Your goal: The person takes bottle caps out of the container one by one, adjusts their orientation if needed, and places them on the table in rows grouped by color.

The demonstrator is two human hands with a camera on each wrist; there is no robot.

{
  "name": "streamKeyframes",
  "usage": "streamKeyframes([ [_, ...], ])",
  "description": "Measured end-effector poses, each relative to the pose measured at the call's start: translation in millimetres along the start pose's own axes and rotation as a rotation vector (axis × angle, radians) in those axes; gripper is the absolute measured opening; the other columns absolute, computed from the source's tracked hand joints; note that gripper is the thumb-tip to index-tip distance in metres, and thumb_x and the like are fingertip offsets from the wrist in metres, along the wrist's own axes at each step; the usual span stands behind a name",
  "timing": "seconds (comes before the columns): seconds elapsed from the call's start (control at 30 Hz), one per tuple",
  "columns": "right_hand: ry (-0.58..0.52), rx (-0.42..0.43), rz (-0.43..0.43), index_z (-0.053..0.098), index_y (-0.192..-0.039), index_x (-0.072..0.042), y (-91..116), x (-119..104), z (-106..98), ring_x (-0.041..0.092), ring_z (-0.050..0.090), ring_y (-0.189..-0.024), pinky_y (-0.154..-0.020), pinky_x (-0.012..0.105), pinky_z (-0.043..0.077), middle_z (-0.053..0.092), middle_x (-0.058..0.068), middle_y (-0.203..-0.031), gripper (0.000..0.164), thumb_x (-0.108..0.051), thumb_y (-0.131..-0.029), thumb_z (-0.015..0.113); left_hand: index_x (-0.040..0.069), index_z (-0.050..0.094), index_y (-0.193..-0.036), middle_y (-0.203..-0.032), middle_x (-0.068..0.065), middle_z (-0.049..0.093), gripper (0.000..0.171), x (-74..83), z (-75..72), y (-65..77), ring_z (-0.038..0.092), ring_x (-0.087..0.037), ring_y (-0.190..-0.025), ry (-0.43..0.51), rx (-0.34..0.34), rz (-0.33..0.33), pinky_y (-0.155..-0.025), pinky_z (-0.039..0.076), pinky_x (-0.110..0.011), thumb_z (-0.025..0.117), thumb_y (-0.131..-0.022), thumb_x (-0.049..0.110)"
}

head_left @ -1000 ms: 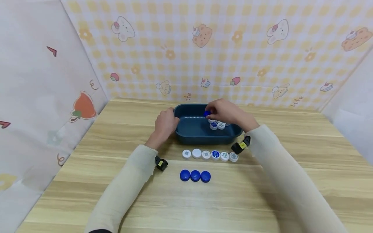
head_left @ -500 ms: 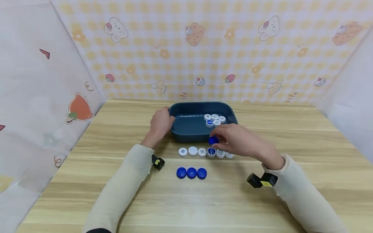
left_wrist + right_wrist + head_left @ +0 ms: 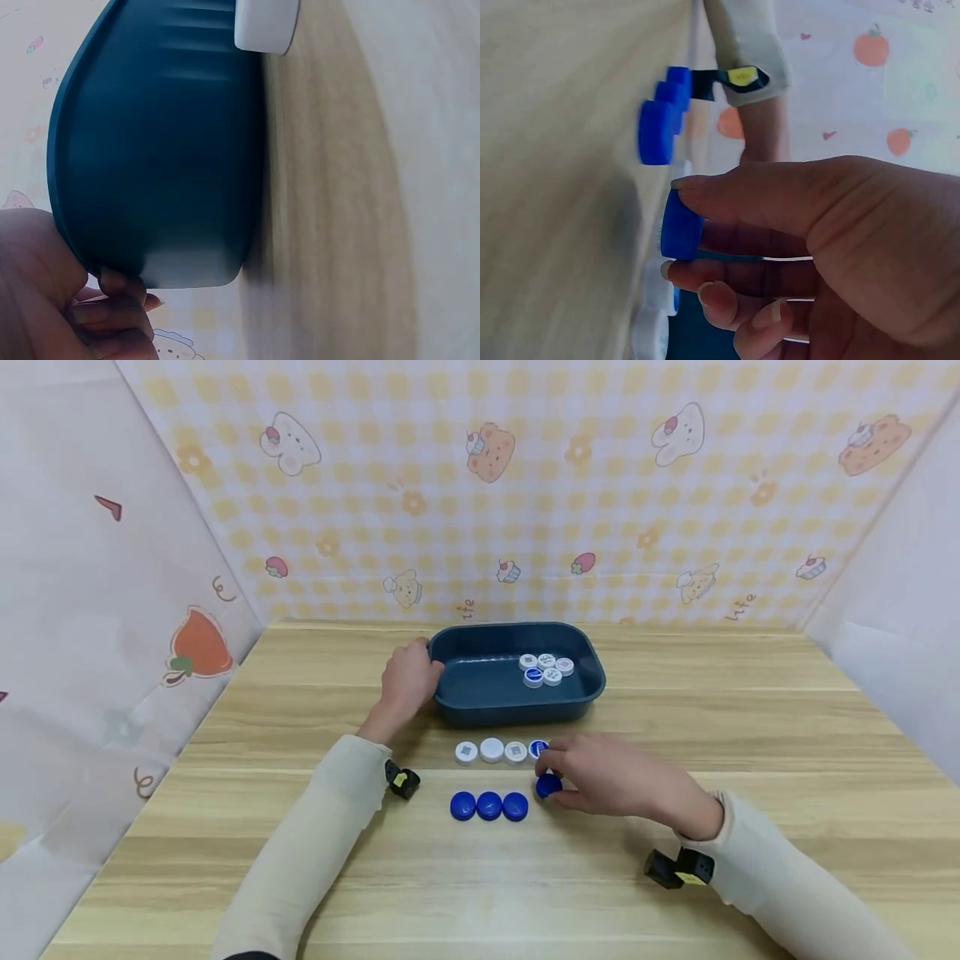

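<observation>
My right hand (image 3: 607, 777) pinches a blue bottle cap (image 3: 548, 786) between thumb and fingers, just right of a row of 3 blue caps (image 3: 489, 806). In the right wrist view the pinched cap (image 3: 682, 226) is tilted and held off the wooden surface. Farther from me lies a row of white and blue-printed caps (image 3: 491, 750), its right end covered by the right hand. My left hand (image 3: 408, 681) grips the left rim of a dark teal tray (image 3: 517, 717). In the left wrist view the fingers curl at the rim of the tray (image 3: 165, 150).
Several white and printed caps (image 3: 552, 677) sit inside the tray toward its right side. The wooden table (image 3: 480, 893) ends at a yellow checked cloth wall (image 3: 420, 535), with pale printed sheets at both sides. Each wrist bears a small black camera.
My right hand has lifted the blue cap out of the tray and carried it toward me, past the white row, beside the blue row. The left hand stays on the tray's rim.
</observation>
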State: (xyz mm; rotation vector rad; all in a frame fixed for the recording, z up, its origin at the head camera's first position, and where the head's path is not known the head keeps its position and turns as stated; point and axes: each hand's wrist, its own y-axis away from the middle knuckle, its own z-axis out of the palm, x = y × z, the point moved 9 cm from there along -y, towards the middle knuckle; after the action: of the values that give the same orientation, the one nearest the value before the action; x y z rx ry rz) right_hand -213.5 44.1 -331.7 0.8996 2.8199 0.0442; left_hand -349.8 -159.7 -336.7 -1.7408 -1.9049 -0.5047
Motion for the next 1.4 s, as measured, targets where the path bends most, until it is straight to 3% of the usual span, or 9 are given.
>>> streamKeyframes([
  [0.2, -0.006, -0.046, 0.039, 0.068, -0.105, -0.016, 0.9, 1.1, 9.3, 0.007, 0.054, -0.075, -0.070, 0.028, 0.049, 0.064, -0.005, -0.096, 0.027, -0.029, -0.083, 0.075, -0.002, 0.053, -0.129, -0.111, -0.022, 0.064, 0.037, 2.3, 0.7, -0.2, 0.064, -0.025, -0.075, 0.011, 0.003, 0.007, -0.057, 0.052, -0.031, 0.053, -0.094, 0.012],
  [0.4, -0.010, -0.077, 0.061, 0.067, -0.104, -0.020, -1.8, 1.4, 20.1, 0.007, 0.052, -0.074, -0.067, 0.027, 0.047, 0.064, -0.007, -0.093, 0.026, -0.032, -0.082, 0.075, -0.002, 0.050, -0.133, -0.117, -0.022, 0.062, 0.040, -0.8, 2.7, -0.5, 0.065, -0.026, -0.075, 0.018, -0.009, -0.008, -0.058, 0.054, -0.031, 0.053, -0.096, 0.013],
  [0.7, -0.010, -0.090, 0.067, 0.067, -0.104, -0.019, -5.1, -3.7, 20.7, 0.007, 0.053, -0.077, -0.070, 0.030, 0.047, 0.063, -0.008, -0.094, 0.026, -0.033, -0.083, 0.074, -0.003, 0.049, -0.134, -0.119, -0.023, 0.061, 0.040, -2.9, 2.2, 0.4, 0.065, -0.028, -0.080, 0.020, -0.008, -0.018, -0.063, 0.055, -0.033, 0.052, -0.097, 0.013],
  [1.07, -0.002, -0.090, 0.052, 0.066, -0.108, -0.018, -5.9, -5.9, 19.5, 0.007, 0.055, -0.078, -0.070, 0.029, 0.048, 0.065, -0.005, -0.099, 0.030, -0.033, -0.083, 0.074, -0.002, 0.049, -0.134, -0.118, -0.022, 0.061, 0.040, -2.6, 1.3, 0.5, 0.064, -0.028, -0.077, 0.017, -0.007, -0.021, -0.058, 0.053, -0.030, 0.052, -0.097, 0.014],
  [1.23, -0.070, -0.087, 0.037, 0.066, -0.113, -0.015, -3.3, -7.0, 10.6, 0.007, 0.055, -0.077, -0.069, 0.027, 0.047, 0.066, -0.003, -0.100, 0.035, -0.033, -0.084, 0.073, -0.002, 0.049, -0.134, -0.118, -0.022, 0.061, 0.040, -2.7, 0.2, 1.0, 0.064, -0.028, -0.077, 0.025, -0.014, -0.029, -0.057, 0.052, -0.029, 0.052, -0.097, 0.013],
  [1.4, -0.108, 0.015, -0.013, 0.067, -0.109, -0.011, 0.2, -3.9, -18.9, 0.006, 0.055, -0.071, -0.062, 0.022, 0.047, 0.065, 0.000, -0.092, 0.028, -0.027, -0.087, 0.071, -0.003, 0.052, -0.130, -0.114, -0.022, 0.062, 0.038, -0.6, 0.5, 1.7, 0.064, -0.027, -0.075, 0.026, -0.008, -0.011, -0.056, 0.051, -0.029, 0.052, -0.096, 0.012],
])
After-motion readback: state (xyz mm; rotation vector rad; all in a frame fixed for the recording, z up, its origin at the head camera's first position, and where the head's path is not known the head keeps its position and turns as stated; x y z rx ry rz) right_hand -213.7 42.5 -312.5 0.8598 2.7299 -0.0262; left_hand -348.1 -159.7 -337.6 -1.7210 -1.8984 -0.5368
